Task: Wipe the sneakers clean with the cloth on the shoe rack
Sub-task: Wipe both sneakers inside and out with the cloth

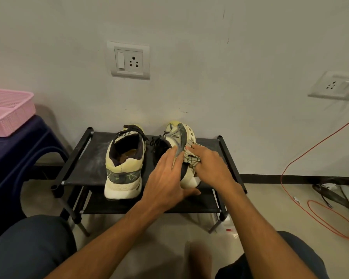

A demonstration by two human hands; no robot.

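Cloth (190, 157) lies mostly hidden under right hand (210, 168) against sneaker (179, 135).

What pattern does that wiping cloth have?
The cloth is beige with dark checked stripes; head view.
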